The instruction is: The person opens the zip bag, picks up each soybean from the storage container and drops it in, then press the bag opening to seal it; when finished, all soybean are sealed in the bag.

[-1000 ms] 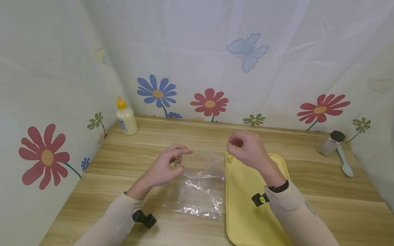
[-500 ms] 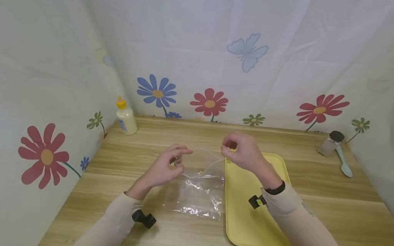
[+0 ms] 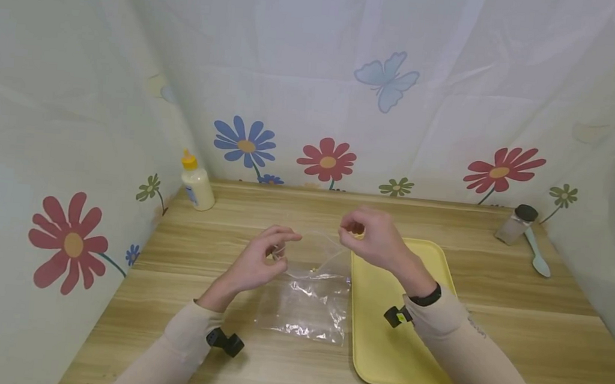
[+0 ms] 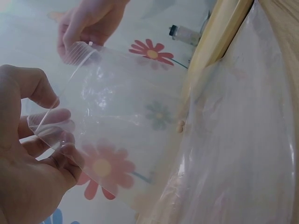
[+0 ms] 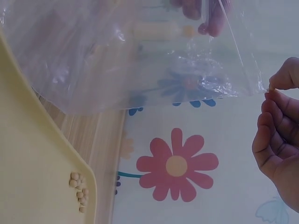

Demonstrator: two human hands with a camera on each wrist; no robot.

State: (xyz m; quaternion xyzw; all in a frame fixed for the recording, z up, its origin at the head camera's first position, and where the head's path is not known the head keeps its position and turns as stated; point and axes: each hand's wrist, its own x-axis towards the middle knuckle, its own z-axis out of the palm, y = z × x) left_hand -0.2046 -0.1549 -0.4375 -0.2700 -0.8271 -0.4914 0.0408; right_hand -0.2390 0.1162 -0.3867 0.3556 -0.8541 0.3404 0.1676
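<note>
1. steadily does it: your left hand (image 3: 256, 260) grips the rim of the clear bag (image 3: 304, 306) near the centre of the head view, so keep that mouth wide.
2. your right hand (image 3: 374, 239), just right of it, has thumb and forefinger pinched by the bag's right corner, seemingly on a small tan piece (image 5: 270, 88), though it is too tiny to be sure.
3. for a clean drop, bring the pinch well inside the rim before letting go, or it may catch on the film.
4. count: two hands; one bag, its lower part on the table (image 3: 229, 222); one yellow tray (image 3: 403, 350), right of centre; roughly eight tan pieces (image 5: 78, 191) in its corner, too bunched to tally exactly; at least one more piece (image 3: 313, 269) apparently inside the bag.
5. also one bottle (image 3: 197, 188) at left, one jar (image 3: 516, 225) and one spoon (image 3: 539, 261) at right.
</note>
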